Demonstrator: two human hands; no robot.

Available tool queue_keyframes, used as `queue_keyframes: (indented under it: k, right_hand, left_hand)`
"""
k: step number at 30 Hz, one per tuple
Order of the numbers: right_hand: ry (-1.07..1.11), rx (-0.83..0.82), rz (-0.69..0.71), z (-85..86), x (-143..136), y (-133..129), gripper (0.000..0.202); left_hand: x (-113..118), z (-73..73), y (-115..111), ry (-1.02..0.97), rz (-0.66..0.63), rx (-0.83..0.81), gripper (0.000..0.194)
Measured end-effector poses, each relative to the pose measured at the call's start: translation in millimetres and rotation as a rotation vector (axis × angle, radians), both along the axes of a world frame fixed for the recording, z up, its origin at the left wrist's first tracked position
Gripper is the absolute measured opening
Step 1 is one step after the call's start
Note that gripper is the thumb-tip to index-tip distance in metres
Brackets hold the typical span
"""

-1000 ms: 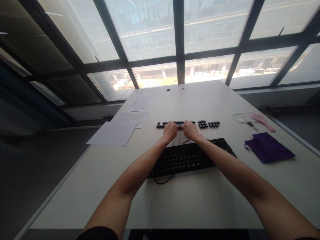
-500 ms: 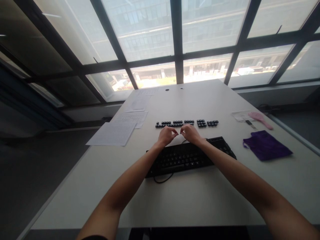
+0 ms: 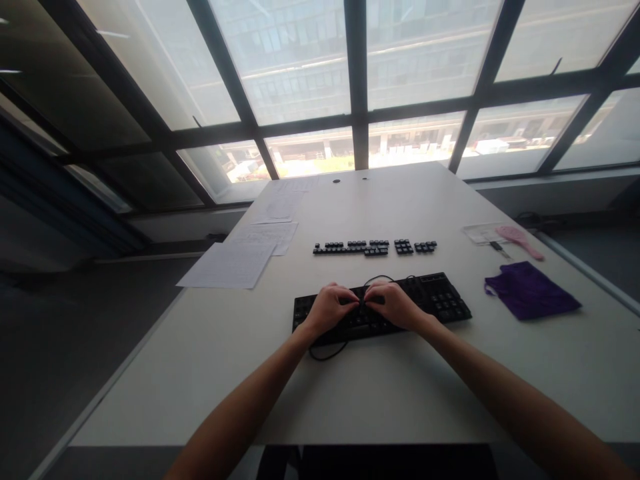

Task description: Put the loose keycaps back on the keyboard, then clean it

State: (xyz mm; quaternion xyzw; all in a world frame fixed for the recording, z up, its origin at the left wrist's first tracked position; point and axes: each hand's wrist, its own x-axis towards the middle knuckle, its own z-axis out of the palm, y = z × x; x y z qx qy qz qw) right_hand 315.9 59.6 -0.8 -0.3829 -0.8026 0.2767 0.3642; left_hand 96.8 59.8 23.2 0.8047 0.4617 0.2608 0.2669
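Note:
A black keyboard [image 3: 445,305] lies slightly tilted on the white desk, with part of its keys covered by my hands. Over its upper middle, my left hand [image 3: 334,307] is closed, thumb and fingertips pinched together. My right hand [image 3: 393,303] meets it from the other side in a similar pinch, the fingertips almost touching. What sits between the fingers is dark and too small to name. Behind the keyboard, loose black keycaps stand in rows: a long group [image 3: 350,247], a square block [image 3: 403,247] and a smaller group [image 3: 425,247].
Printed paper sheets [image 3: 227,265] spread along the desk's left side. To the right lie a purple cloth pouch [image 3: 531,291], a pink hairbrush [image 3: 519,240] and a small dark-ended item [image 3: 499,249] near a clear bag [image 3: 477,233]. The keyboard's cable [image 3: 327,359] loops out at the front.
Both hands have come back toward me from near the keycap rows and down onto the keyboard's middle. Their fingers stay pinched. The view has shifted slightly.

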Motion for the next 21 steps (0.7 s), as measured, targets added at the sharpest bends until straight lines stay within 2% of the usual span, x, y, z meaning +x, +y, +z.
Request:
queue_keyframes:
  k: [10,17,21]
  right_hand:
    - [-0.129,0.099,0.058,0.2,-2.5,-1.6,0.016]
    - [-0.115,0.09,0.055,-2.3,-3.0,-0.8,0.016]
    - [-0.12,0.077,0.048,-1.9,-3.1,-0.5,0.016]
  left_hand:
    - [3.0,4.7,-3.0,0.127,-0.049,0.097,0.012]
    - [2.2,3.6,-3.1,0.109,-0.035,0.052,0.01]
    - [5.0,5.0,-5.3,0.175,-0.012,0.066,0.012]
